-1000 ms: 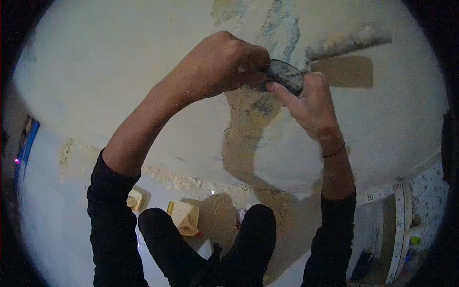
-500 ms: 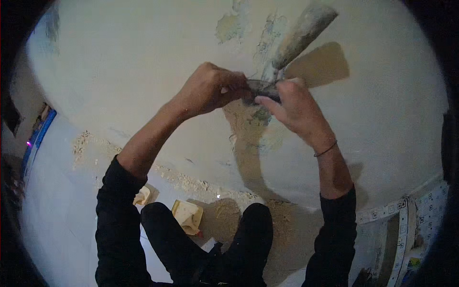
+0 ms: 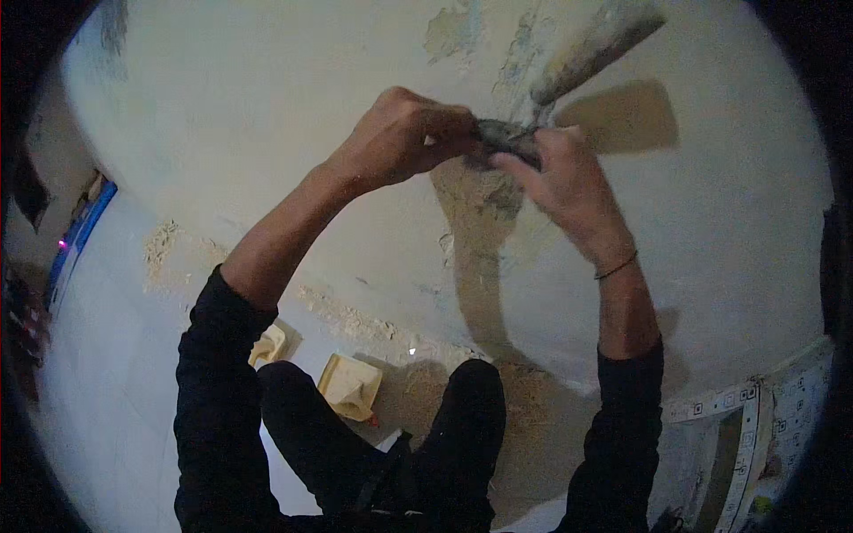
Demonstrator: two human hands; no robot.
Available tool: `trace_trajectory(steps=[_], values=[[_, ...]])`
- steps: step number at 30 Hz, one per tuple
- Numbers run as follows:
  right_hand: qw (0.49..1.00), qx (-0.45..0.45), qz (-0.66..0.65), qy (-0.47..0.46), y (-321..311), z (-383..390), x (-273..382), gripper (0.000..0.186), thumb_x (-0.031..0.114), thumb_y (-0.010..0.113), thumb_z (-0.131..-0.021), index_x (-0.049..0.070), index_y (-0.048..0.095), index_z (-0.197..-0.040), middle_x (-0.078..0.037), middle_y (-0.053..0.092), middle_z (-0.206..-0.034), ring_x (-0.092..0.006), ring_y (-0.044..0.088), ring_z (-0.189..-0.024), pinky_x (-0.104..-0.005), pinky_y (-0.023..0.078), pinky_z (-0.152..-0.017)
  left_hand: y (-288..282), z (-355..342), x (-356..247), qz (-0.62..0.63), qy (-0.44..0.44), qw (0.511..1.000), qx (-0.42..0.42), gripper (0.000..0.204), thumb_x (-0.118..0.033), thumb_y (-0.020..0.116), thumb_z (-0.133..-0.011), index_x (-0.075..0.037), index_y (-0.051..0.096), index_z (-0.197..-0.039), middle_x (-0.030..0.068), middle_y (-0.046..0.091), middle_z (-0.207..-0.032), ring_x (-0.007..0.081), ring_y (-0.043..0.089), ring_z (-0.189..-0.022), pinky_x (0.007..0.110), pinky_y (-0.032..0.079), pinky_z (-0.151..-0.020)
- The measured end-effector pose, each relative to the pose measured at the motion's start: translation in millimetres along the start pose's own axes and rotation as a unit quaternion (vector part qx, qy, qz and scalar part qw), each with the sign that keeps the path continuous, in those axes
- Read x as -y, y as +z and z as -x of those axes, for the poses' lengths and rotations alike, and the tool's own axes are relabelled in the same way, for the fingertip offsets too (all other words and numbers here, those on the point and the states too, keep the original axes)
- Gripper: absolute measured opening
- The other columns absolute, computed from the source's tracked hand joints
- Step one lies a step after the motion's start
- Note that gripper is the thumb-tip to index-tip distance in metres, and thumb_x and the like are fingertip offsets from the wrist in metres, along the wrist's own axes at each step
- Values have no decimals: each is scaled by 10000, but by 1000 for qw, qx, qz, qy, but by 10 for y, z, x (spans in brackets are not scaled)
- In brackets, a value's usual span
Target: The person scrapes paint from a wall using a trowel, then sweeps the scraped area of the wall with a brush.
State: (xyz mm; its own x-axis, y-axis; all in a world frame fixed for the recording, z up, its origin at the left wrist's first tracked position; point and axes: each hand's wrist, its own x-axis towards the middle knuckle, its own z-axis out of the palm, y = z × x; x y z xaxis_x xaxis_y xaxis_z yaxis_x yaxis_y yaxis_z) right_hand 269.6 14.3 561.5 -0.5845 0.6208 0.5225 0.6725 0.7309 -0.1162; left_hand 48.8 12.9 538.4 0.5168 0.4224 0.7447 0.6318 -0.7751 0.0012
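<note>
From where I stand, the scraper (image 3: 569, 75) is up at the wall (image 3: 720, 213), its blade (image 3: 508, 135) between the person's two hands and its handle (image 3: 604, 51) slanting up to the right; the left hand (image 3: 413, 133) has its fingers closed on the left end of the blade, and the right hand (image 3: 569, 178) clamps the other end between thumb and fingers; whether the edge touches the wall, I cannot tell.

The scraping looks partly done to me; rough patches (image 3: 447, 35) show above the scraper and just below it, and pale flakes (image 3: 346, 313) lie well below it along the foot of the wall; broad stretches either side of the scraper look whole, so I judge much is left unscraped; a cream tub (image 3: 376, 391) sits on the floor (image 3: 115, 338) far below the scraper, between the knees (image 3: 480, 391); I can read no brand, label or writing anywhere around the scraper.
</note>
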Motion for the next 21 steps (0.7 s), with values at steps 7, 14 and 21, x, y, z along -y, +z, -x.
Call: trace_trajectory(steps=[7, 14, 21], values=[[999, -4, -48, 9, -27, -7, -76, 295, 299, 623, -858, 5, 607, -864, -196, 611, -770, -358, 616, -779, -437, 491, -669, 1, -70, -50, 36, -6, 998, -43, 93, -68, 716, -759, -32, 670, -831, 60, 686, -749, 186, 683, -677, 301, 564, -599], [999, -28, -30, -34, 15, -19, -49, 289, 268, 632, -855, -17, 594, -830, -193, 594, -749, -362, 586, -721, -441, 464, -677, 66, 15, 49, 31, 7, 998, -55, 106, -128, 697, -786, -86, 680, -882, 70, 679, -734, 193, 675, -641, 302, 553, -568], [993, -35, 57, -98, 87, 19, -56, 259, 252, 633, -863, -2, 585, -845, -169, 581, -734, -320, 575, -715, -422, 450, -706, 106, 87, 11, 26, -2, 996, -91, 102, -142, 708, -771, -95, 680, -857, 55, 677, -710, 187, 662, -605, 295, 537, -550]])
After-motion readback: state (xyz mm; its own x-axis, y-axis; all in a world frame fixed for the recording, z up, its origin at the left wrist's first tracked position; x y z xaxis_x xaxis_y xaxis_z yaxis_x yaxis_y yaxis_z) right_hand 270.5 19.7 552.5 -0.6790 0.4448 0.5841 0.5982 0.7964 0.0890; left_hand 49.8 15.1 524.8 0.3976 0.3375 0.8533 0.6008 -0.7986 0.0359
